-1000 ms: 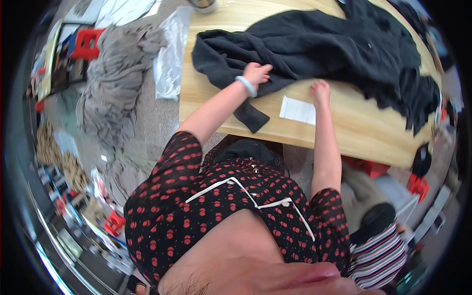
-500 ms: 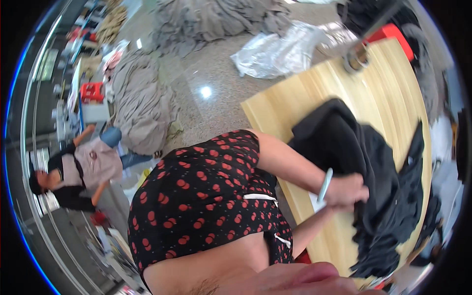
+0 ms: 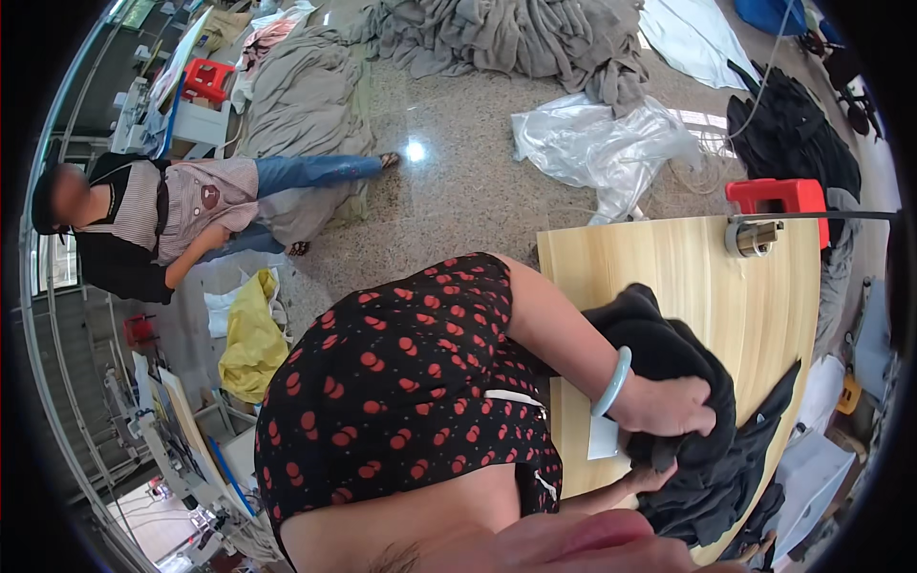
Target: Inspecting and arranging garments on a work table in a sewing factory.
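Black garment (image 3: 712, 420) bunched on wooden worktop (image 3: 688, 267). Left hand (image 3: 669, 406), bracelet (image 3: 613, 382) at wrist, clenched on its folds. Right hand (image 3: 654, 477) just below, gripping cloth too, fingers mostly hidden. White paper (image 3: 602, 437) beside.

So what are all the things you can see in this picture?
black garment: one, black, bunched on the wooden table, gripped by both hands
wooden table: one, light wood, right side
white paper: one, white, on the table by the garment
metal fitting: one, silver, on the table's far edge
red stool: one, red, beyond the table
clear plastic sheet: one, see-through, on the floor
grey fabric piles: several, grey, on the floor farther off
yellow cloth: one, yellow, left on the floor
another person: one, striped top and jeans, left
bangle: one, pale blue-green, on the left wrist
left hand: clutching the garment
right hand: under the garment, partly hidden
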A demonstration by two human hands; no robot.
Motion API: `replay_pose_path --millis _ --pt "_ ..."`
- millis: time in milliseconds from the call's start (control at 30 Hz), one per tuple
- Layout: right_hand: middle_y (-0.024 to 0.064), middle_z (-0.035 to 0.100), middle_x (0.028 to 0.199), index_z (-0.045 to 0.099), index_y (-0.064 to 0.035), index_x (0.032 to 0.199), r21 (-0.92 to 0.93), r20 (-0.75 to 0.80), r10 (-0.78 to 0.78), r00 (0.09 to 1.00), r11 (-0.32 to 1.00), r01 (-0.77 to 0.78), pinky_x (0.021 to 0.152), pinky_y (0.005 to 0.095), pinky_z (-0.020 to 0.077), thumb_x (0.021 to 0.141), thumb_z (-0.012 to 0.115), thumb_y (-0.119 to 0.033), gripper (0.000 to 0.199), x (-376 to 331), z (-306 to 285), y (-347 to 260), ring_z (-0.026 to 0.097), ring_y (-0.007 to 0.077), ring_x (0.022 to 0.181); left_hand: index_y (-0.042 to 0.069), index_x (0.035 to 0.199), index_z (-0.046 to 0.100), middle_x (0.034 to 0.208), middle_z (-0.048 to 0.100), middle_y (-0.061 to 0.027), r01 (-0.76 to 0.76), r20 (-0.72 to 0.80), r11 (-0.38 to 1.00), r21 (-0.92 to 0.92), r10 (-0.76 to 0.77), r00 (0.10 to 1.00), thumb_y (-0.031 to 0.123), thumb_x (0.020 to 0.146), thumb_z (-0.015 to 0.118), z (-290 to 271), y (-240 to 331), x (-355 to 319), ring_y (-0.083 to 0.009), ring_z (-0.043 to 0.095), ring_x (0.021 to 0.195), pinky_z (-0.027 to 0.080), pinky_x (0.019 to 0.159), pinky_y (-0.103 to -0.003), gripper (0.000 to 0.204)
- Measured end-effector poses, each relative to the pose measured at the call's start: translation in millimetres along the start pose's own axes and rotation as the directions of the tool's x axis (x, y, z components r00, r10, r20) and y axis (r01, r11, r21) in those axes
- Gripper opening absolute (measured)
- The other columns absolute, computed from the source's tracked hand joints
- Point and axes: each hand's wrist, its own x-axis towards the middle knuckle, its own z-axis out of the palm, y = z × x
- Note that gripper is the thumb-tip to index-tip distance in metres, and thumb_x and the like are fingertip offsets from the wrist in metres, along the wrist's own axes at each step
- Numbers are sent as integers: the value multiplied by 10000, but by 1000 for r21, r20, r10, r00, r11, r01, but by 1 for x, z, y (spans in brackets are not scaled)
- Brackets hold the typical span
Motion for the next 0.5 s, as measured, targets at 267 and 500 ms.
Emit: replay_pose_path --millis 267,500 --pt "77 580 882 550 26 972 93 54 105 993 990 -109 767 278 412 744 467 15 243 15 -31 48 523 169 817 -75 836 503 802 528 -129 -49 -502 994 96 90 860 199 699 603 -53 2 88 -189 504 712 420 643 -300 322" --pt "92 589 903 571 21 938 220 -364 -74 928 962 163 756 313 453 764 476 -43 208 60 -253 -32 559 185 793 -108 798 557 803 579 -168 -44 -158 902 429 123 980 175 655 602 14 -3 201 -241 571 707 458 605 -333 320"
